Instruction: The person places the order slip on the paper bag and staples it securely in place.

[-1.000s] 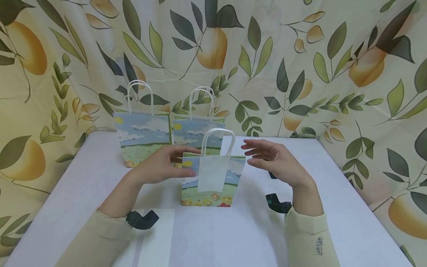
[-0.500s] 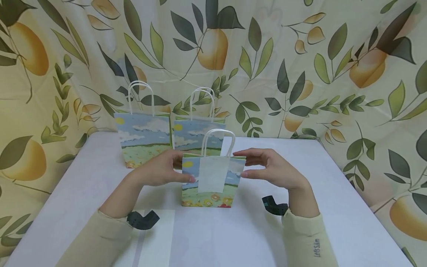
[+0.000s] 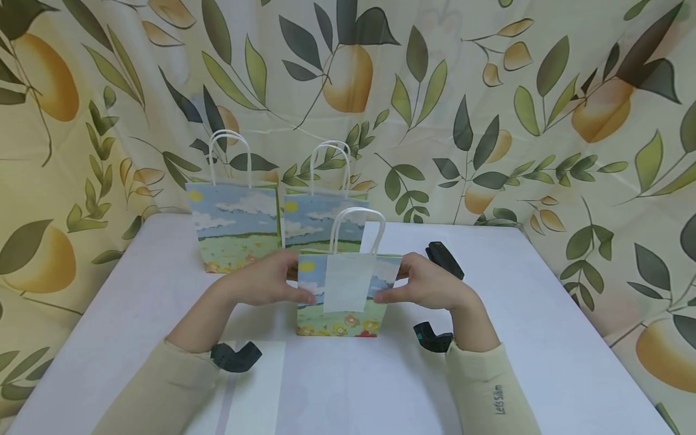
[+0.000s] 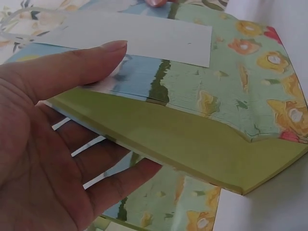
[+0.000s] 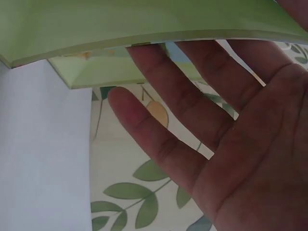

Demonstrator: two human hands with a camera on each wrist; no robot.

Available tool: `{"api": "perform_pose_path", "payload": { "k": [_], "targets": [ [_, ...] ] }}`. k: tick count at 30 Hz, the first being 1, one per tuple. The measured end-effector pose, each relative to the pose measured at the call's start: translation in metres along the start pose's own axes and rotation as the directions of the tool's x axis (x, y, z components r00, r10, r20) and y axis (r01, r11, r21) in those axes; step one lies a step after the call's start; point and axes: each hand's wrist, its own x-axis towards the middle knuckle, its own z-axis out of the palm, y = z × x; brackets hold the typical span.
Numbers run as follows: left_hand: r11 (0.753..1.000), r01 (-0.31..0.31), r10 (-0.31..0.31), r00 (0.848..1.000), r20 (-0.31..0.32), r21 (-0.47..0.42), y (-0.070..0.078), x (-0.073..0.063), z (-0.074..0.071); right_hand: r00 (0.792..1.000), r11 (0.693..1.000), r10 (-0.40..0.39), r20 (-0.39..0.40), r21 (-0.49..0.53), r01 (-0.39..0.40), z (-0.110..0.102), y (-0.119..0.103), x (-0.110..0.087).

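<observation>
A small paper gift bag [image 3: 337, 323], printed with sky, meadow and flowers, stands upright with its white handles up and a blank white panel [image 3: 349, 283] on its front. My left hand [image 3: 263, 281] grips its left side, thumb on the front face and fingers behind. In the left wrist view, the green side of the bag [image 4: 154, 130] runs between the thumb and fingers of that hand [image 4: 57, 125]. On the right side, my right hand [image 3: 429, 284] holds the bag likewise. Fingers of the right hand [image 5: 240, 125] reach behind its green side [image 5: 144, 24] in the right wrist view.
Two matching gift bags stand behind, one at left [image 3: 234, 211] and one in the middle [image 3: 326, 214], partly hidden by the front bag. A pale flat strip [image 3: 257, 386] lies on the white table [image 3: 544, 338] near the front. A fruit-patterned cloth [image 3: 489, 121] hangs behind.
My right hand has come in from the right and taken hold of the front bag's right side. The left hand stays at the left side, and the bags stand where they were.
</observation>
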Motion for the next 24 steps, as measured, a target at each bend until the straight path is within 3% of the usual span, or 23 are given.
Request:
{"api": "perform_pose_path", "payload": {
  "k": [7, 12, 17, 24],
  "targets": [
    [0.999, -0.001, -0.001, 0.999, 0.037, 0.034, -0.0017, 0.0022, 0.0013, 0.999, 1.000, -0.001, 0.052, -0.001, 0.001, 0.0019, 0.0024, 0.0030],
    [0.991, 0.098, -0.100, 0.995, 0.026, 0.089, -0.0027, 0.0012, 0.0017, 0.996, 1.000, -0.007, 0.093, -0.005, 0.008, 0.0041, 0.0029, 0.0053],
    [0.959, 0.213, -0.219, 0.976, 0.014, 0.186, -0.0035, -0.0010, 0.0018, 0.994, 0.999, 0.004, 0.106, -0.040, 0.001, 0.0059, 0.0040, 0.0059],
    [0.940, 0.241, -0.251, 0.968, 0.013, 0.241, -0.0023, -0.0018, 0.0015, 0.993, 0.996, 0.047, 0.106, -0.075, -0.039, 0.0072, 0.0077, 0.0059]
  ]
}}
